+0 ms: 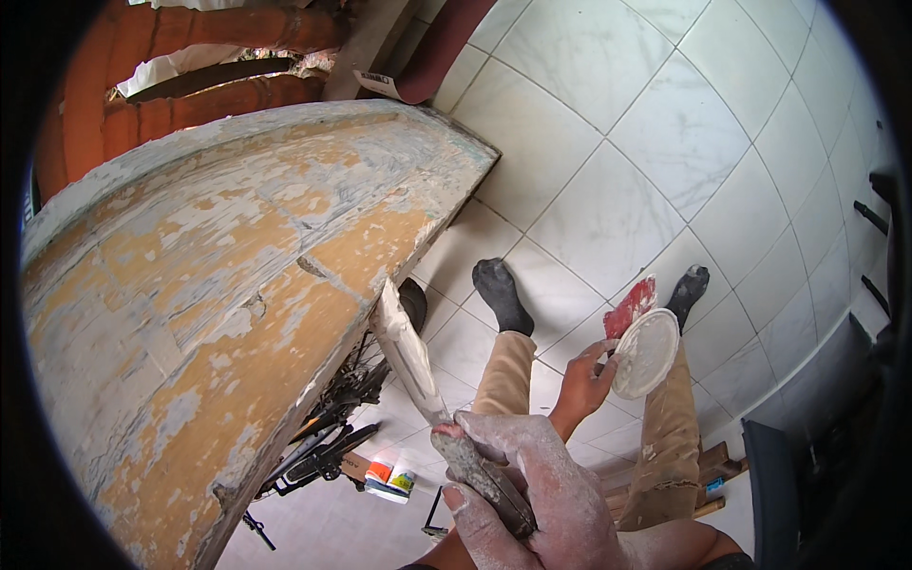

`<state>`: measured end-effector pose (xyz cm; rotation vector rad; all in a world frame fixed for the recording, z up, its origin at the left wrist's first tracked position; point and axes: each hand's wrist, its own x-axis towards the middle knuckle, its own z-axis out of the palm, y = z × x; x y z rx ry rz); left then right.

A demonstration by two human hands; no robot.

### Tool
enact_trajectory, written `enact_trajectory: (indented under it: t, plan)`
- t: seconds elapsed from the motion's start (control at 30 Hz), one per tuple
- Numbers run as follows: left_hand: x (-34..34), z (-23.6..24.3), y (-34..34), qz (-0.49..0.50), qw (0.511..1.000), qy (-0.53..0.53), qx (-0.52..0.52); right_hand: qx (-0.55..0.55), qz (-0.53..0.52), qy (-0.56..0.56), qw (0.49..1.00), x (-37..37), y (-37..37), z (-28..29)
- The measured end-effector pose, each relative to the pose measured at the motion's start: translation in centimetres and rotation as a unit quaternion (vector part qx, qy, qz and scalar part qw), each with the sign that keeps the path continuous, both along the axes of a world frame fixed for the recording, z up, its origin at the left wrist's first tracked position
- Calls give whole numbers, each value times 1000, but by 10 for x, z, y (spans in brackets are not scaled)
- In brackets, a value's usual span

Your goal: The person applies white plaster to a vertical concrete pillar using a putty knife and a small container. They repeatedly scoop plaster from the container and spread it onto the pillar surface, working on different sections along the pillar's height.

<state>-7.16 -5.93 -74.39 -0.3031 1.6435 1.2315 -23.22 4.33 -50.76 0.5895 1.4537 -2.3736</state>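
Putty knife (pixel 408 351) gripped in our right hand (pixel 532 484), blade at hull (pixel 218 285) edge, 9 o'clock; left hand (pixel 584 380) grasps filler lid (pixel 646 353); approx half hull filled, bare patches left

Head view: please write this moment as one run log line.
right hand: grips putty knife, blade at hull edge | left hand: holds round white lid | hull: patchy filler, peeling paint

Large white marble-look floor tiles (pixel 655 142) laid on the diagonal, thin dark grout lines, bright even daylight across them. Reddish-brown timber beams (pixel 218 100) stacked at upper left, a pale cloth (pixel 171 66) wedged between. A maroon curved panel (pixel 446 47) leaning near the top. Dark furniture edge (pixel 774 484) at lower right, black rails (pixel 872 256) along the right rim. Small tubs (pixel 389 478) and black clamps (pixel 318 451) on the floor below.
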Motion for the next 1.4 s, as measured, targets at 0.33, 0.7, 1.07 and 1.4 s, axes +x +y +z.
enact_trajectory:
  t: [0.33, 0.7, 1.07, 1.4]
  plan:
    - [-77, -152, -75, 187, 924, 281, -179, 143, -87, -125, 978, -10, 40, -77]
    - [8, -14, -7, -23, 985, 172, -10, 475, 155, -23, 866, -80, 86, -75]
    - [-11, -5, 10, -12, 1000, 28, -2, 315, 461, -91, 825, -208, 113, -64]
    - [-3, -7, 22, 15, 999, 42, 15, 274, 467, -65, 838, -223, 106, -35]
